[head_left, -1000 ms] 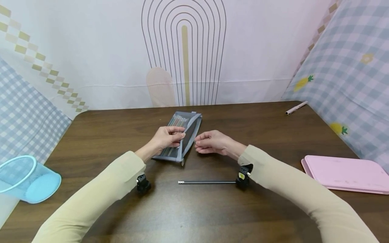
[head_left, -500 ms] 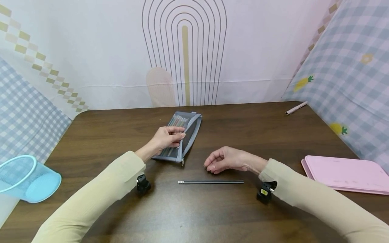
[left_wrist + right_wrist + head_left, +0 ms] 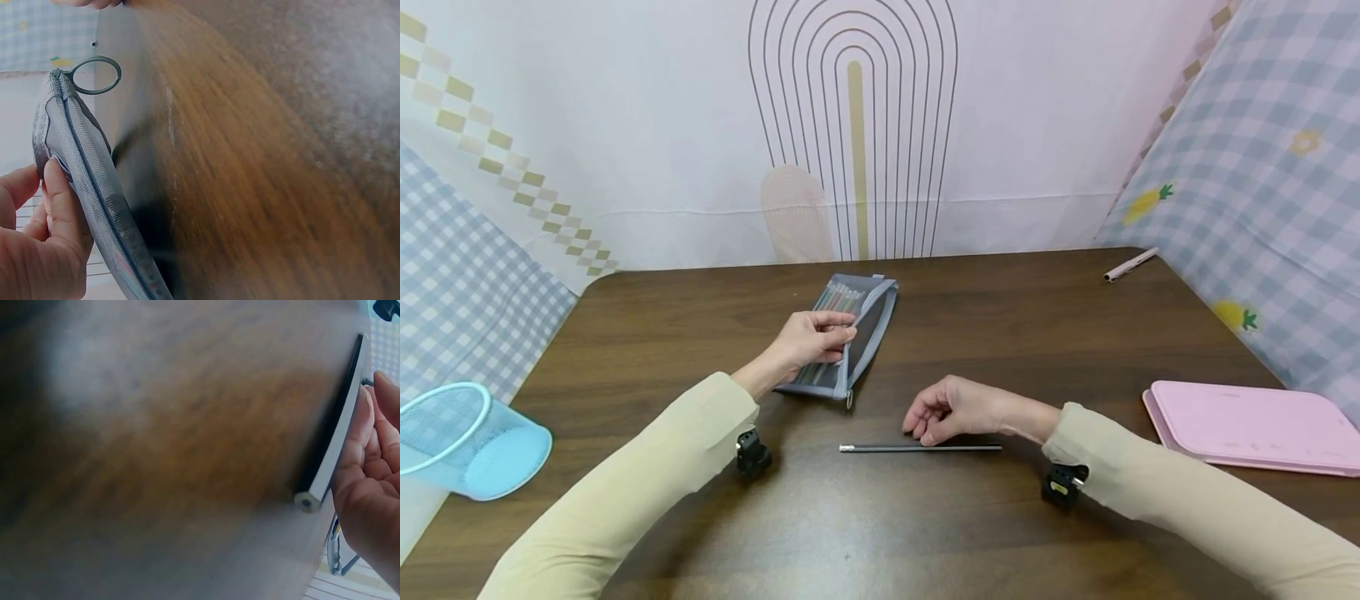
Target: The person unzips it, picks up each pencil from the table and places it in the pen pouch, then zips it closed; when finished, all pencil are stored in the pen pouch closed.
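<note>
My left hand (image 3: 808, 340) pinches the open edge of a grey mesh pencil case (image 3: 831, 385), thumb on one side and fingers on the other. Several coloured pens or pencils show through the mesh. In the left wrist view a ring-shaped zipper pull (image 3: 95, 75) sticks out at the case's end. A dark pencil (image 3: 876, 449) with a pale tip lies flat on the wooden table, nearer than the case. Over its right half is my right hand (image 3: 966, 408), fingers loosely curled, thumb tip right at the pencil. In the right wrist view, thumb and fingers are apart beside it.
A light-blue mesh pen cup (image 3: 508, 462) lies tipped at the table's left edge. On the right is a flat pink case or book (image 3: 1255, 425). A pale capped pen (image 3: 1131, 265) lies at the far right corner. Patterned cloth hangs behind and at the sides.
My right hand has drawn back from the opening of the pencil case and come nearer and down to the pencil. My left hand and the pencil case have stayed in place.
</note>
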`<action>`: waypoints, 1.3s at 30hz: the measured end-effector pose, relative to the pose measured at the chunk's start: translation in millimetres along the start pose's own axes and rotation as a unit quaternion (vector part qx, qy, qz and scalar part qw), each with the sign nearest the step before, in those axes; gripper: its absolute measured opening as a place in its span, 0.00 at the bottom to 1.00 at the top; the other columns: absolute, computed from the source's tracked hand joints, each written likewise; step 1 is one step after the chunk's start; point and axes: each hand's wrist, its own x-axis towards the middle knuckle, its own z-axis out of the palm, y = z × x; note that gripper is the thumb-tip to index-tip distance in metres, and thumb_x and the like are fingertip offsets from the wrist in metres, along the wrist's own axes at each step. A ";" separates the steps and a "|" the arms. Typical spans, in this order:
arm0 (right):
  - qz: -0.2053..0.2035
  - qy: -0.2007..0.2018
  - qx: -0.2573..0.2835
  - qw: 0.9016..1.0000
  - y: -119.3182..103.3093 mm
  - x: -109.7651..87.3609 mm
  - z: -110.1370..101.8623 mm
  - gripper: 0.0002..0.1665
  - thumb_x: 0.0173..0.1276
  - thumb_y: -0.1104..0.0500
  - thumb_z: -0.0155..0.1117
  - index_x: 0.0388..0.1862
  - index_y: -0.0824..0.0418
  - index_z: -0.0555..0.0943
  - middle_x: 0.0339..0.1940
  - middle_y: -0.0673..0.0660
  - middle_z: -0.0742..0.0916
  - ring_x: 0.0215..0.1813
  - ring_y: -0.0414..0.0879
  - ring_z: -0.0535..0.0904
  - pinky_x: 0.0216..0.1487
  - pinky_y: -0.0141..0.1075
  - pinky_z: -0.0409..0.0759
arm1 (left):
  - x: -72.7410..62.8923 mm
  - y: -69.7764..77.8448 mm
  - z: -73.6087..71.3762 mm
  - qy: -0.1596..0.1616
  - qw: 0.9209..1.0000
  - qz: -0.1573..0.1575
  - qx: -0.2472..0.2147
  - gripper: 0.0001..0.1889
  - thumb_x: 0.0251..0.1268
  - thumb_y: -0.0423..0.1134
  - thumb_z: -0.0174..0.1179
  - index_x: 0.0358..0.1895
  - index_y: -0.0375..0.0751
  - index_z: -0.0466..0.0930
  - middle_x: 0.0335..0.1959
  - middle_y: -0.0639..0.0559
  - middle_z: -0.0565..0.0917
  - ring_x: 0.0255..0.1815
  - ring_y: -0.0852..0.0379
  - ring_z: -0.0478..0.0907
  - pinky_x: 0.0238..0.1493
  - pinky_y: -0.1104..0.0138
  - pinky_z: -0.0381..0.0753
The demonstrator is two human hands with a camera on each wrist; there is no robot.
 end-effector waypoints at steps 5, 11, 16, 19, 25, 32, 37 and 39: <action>-0.029 -0.008 -0.038 0.999 1.5 2.0 3.2 0.11 0.56 0.71 0.67 0.39 0.69 0.81 0.29 0.53 0.83 0.31 0.37 0.76 0.33 0.26 0.77 | -0.5 -0.3 0.0 -0.001 1.000 -0.001 0.000 0.20 0.65 0.32 0.58 0.59 0.28 0.73 0.35 0.52 0.81 0.26 0.69 0.76 0.28 0.76 0.80; -0.041 -0.006 -0.076 0.996 -1.4 1.8 5.7 0.10 0.55 0.71 0.68 0.37 0.67 0.82 0.27 0.48 0.81 0.30 0.35 0.74 0.32 0.25 0.76 | -1.2 -0.4 0.3 0.000 1.000 -0.003 0.008 0.20 0.65 0.33 0.58 0.59 0.29 0.73 0.45 0.40 0.82 0.26 0.69 0.76 0.28 0.76 0.80; -0.051 -0.006 -0.115 0.992 -4.4 2.0 5.8 0.08 0.55 0.71 0.68 0.35 0.65 0.82 0.26 0.47 0.79 0.29 0.34 0.72 0.30 0.25 0.75 | -0.3 0.0 -0.2 0.003 1.000 -0.003 0.003 0.20 0.65 0.32 0.58 0.59 0.29 0.73 0.42 0.44 0.82 0.26 0.69 0.76 0.28 0.77 0.80; -0.056 -0.005 -0.139 0.989 -6.1 2.7 6.4 0.08 0.55 0.71 0.68 0.34 0.64 0.82 0.26 0.47 0.79 0.28 0.33 0.72 0.29 0.25 0.74 | 0.5 -0.3 -0.6 0.003 1.000 -0.003 0.000 0.20 0.65 0.32 0.58 0.59 0.29 0.73 0.39 0.47 0.82 0.26 0.69 0.76 0.27 0.77 0.80; -0.056 0.020 -0.191 0.980 -10.4 3.3 9.8 0.08 0.55 0.71 0.66 0.31 0.62 0.81 0.24 0.46 0.78 0.27 0.32 0.70 0.28 0.25 0.73 | 0.8 -0.2 -0.6 0.003 1.000 -0.001 -0.007 0.20 0.65 0.31 0.58 0.59 0.28 0.72 0.30 0.58 0.80 0.25 0.69 0.76 0.28 0.76 0.80; -0.063 0.042 -0.225 0.971 -11.2 3.2 14.1 0.08 0.53 0.71 0.63 0.29 0.60 0.80 0.24 0.45 0.78 0.26 0.31 0.71 0.28 0.24 0.74 | 0.2 -1.0 -0.7 -0.002 1.000 -0.002 -0.003 0.20 0.65 0.32 0.58 0.59 0.28 0.72 0.33 0.55 0.80 0.26 0.69 0.76 0.28 0.76 0.80; -0.058 0.054 -0.189 0.979 -10.1 1.9 13.4 0.07 0.54 0.72 0.61 0.30 0.61 0.80 0.23 0.46 0.78 0.27 0.32 0.71 0.29 0.25 0.73 | 0.6 -1.2 -0.2 -0.002 1.000 -0.001 -0.003 0.20 0.65 0.31 0.58 0.59 0.29 0.72 0.34 0.53 0.81 0.26 0.69 0.76 0.28 0.77 0.80; -0.058 0.067 -0.154 0.984 -9.6 1.5 12.0 0.06 0.56 0.72 0.60 0.31 0.64 0.80 0.24 0.48 0.79 0.28 0.34 0.72 0.29 0.25 0.74 | 0.2 -0.9 0.2 -0.003 1.000 -0.002 -0.001 0.20 0.65 0.32 0.58 0.59 0.29 0.72 0.35 0.52 0.81 0.26 0.68 0.76 0.28 0.76 0.80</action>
